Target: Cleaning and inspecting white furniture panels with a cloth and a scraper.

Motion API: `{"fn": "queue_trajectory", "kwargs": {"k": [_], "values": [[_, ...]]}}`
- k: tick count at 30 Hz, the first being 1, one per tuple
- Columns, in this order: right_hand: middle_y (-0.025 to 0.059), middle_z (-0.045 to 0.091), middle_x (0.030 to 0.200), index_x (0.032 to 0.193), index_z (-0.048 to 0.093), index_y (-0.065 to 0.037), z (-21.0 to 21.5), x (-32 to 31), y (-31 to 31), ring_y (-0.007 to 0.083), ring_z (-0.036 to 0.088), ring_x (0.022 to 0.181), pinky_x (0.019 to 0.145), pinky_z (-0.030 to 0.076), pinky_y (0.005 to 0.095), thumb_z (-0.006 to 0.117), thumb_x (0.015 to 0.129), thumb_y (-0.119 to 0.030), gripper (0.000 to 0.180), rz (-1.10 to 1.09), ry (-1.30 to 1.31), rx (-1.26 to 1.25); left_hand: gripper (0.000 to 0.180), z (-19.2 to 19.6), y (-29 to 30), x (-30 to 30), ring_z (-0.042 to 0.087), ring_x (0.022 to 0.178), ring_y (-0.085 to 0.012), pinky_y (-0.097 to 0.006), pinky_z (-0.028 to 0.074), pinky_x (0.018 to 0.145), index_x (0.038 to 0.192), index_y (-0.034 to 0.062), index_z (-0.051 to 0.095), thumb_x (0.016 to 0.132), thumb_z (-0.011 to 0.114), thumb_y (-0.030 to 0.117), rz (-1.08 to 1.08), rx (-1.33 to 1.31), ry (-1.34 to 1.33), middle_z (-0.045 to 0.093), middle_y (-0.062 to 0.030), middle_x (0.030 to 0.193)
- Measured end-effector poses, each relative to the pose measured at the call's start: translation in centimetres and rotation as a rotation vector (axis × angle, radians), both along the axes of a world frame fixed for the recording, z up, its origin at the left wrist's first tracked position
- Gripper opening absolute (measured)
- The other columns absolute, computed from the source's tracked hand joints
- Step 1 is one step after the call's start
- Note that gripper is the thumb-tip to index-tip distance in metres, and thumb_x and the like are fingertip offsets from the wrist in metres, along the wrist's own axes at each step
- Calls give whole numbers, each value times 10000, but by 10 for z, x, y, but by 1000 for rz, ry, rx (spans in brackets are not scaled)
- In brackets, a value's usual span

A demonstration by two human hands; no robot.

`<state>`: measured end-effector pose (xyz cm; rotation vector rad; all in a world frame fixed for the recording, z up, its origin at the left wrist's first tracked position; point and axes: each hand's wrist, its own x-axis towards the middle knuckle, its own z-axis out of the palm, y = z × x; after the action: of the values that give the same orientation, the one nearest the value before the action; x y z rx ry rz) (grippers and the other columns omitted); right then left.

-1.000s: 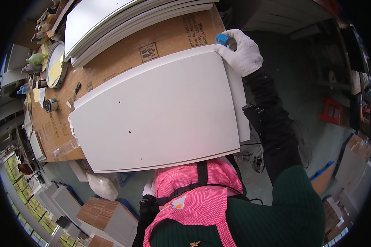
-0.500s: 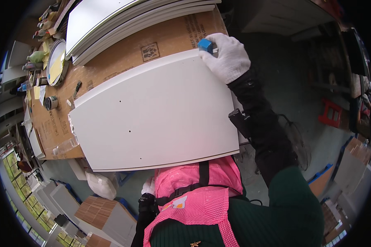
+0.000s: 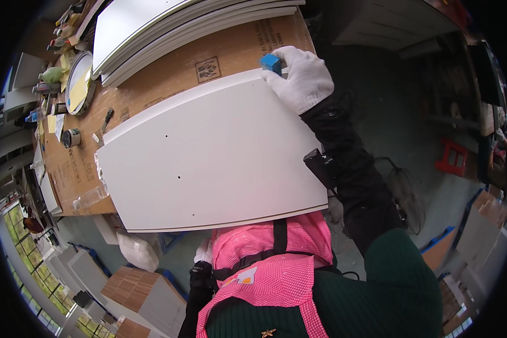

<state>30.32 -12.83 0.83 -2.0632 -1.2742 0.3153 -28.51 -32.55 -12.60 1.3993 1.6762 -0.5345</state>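
Observation:
A large white panel (image 3: 219, 163) with several small dark holes lies in front of me, its near edge against my pink checked apron (image 3: 265, 248). At the panel's far right corner, my right hand (image 3: 304, 79), in a white glove, is closed around a small blue block (image 3: 271, 64). That block sits at the panel's far edge. Down by my left side, below the near edge, my left hand (image 3: 203, 252) also wears a white glove. Its fingers are mostly hidden by the panel and apron.
Cardboard (image 3: 152, 93) covers the worktable, and stacked white panels (image 3: 203, 42) stand beyond. At left are a round lid-like tray (image 3: 88, 84), a small jar (image 3: 71, 138), a dark-handled brush (image 3: 107, 119) and a clear bottle (image 3: 90, 198). A red stool (image 3: 452, 158) is at right.
My right hand has moved a little to the left along the panel's far edge with the blue block. My left hand has hardly moved.

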Motion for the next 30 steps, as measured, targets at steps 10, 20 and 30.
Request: {"fn": "queue_trajectory", "kwargs": {"k": [10,20,30], "values": [[64,734,948,1066,694,-93,-5,65,-37,205,708,870,817,564,334,812,779,-285,364,-283,235,68,491,-52,-37,-53,533,1237,-408,-431,434,1031,1330,98,585,987,412,405,136,-27,-20,597,-232,1297],[59,735,923,1068,690,-81,0,32,-46,185,709,872,800,562,311,799,791,-295,366,-269,189,-28,450,-47,-39,-45,578,1116,-461,-473,472,931,1211,68,616,983,414,400,200,-6,-99,636,-273,1159],[58,726,910,1038,678,-56,-1,29,-74,175,697,855,794,558,312,795,794,-226,319,-300,252,78,459,11,0,46,598,1147,-411,-407,463,967,1279,22,587,1003,445,361,59,-55,-56,639,-265,1201]]}}
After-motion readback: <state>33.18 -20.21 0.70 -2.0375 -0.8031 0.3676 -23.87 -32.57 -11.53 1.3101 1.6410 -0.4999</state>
